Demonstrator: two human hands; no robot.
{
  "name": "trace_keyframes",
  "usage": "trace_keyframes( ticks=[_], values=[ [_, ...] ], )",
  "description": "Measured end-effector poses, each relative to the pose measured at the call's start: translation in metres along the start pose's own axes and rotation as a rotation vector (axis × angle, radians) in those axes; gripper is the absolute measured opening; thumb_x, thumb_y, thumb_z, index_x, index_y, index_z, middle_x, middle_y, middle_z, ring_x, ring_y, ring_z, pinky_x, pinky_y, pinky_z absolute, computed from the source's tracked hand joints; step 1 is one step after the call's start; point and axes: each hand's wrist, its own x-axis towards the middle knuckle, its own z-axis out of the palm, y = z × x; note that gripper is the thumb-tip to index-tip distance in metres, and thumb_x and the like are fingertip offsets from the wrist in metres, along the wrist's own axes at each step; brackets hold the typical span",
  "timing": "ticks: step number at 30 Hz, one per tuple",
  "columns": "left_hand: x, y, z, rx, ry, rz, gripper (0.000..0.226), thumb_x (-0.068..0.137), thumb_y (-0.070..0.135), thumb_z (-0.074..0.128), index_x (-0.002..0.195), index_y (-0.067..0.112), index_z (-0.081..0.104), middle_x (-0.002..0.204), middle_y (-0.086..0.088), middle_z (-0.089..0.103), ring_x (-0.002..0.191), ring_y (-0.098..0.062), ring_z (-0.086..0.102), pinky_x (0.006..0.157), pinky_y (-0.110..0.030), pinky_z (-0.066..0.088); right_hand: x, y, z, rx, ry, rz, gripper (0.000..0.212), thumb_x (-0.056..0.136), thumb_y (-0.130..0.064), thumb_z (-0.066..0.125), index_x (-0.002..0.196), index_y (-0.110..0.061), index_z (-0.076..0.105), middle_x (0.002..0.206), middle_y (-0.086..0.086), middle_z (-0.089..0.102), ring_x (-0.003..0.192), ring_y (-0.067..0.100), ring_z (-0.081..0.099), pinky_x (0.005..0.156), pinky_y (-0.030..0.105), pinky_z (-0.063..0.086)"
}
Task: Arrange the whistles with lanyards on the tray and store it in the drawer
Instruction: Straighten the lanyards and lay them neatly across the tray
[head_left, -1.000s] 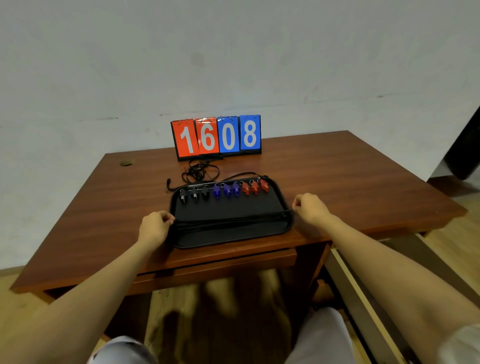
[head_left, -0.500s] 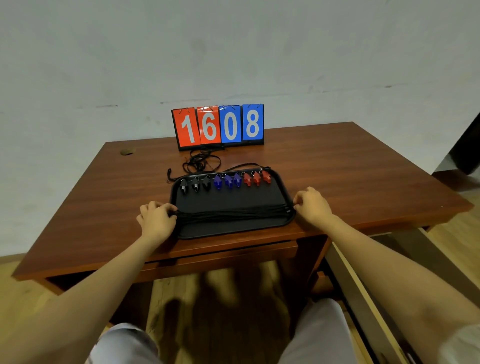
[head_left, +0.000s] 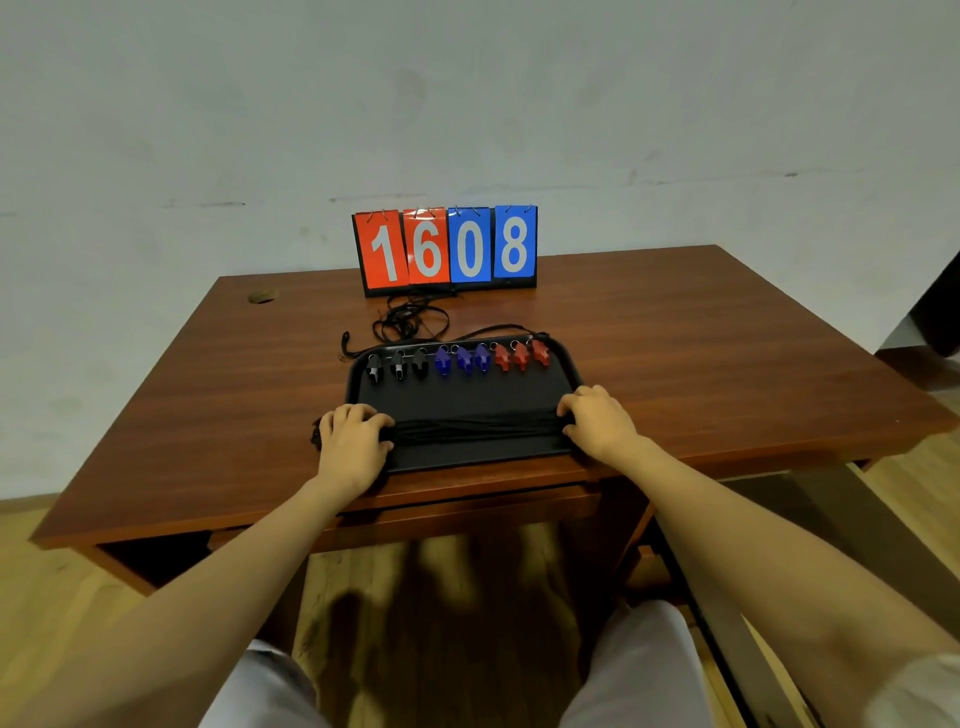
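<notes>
A black tray (head_left: 467, 400) lies on the wooden desk near its front edge. Along its far side stand three black whistles (head_left: 397, 364), three blue whistles (head_left: 463, 358) and three red whistles (head_left: 521, 354) in a row. A bundle of black lanyards (head_left: 475, 427) stretches across the tray's near part. My left hand (head_left: 353, 441) rests palm down on the bundle's left end at the tray's left edge. My right hand (head_left: 597, 418) presses on the right end at the tray's right edge. Whether the fingers pinch the cords is hidden.
A flip scoreboard (head_left: 445, 249) reading 1608 stands at the back of the desk (head_left: 727, 364). A loose tangle of black cord (head_left: 410, 319) lies between it and the tray. A shut drawer front (head_left: 467, 512) sits under the desk's front edge. My knees are below.
Both hands have lowered from pinching the stretched lanyards to lying flatter on the bundle's ends. The lanyards have settled onto the tray. The camera has tilted slightly.
</notes>
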Motion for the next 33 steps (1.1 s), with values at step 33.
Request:
trace_keyframes(
  ticks=[33],
  values=[
    [0.283, 0.028, 0.024, -0.258, -0.473, 0.062, 0.025, 0.078, 0.016, 0.075, 0.1, 0.009, 0.067, 0.11, -0.007, 0.061, 0.106, -0.025, 0.056, 0.094, -0.036, 0.045, 0.272, -0.006, -0.01, 0.306, -0.321, 0.179, 0.006, 0.09, -0.014, 0.061, 0.089, -0.008, 0.063, 0.107, 0.013, 0.068, 0.097, 0.029, 0.063, 0.089, 0.04, 0.052]
  ],
)
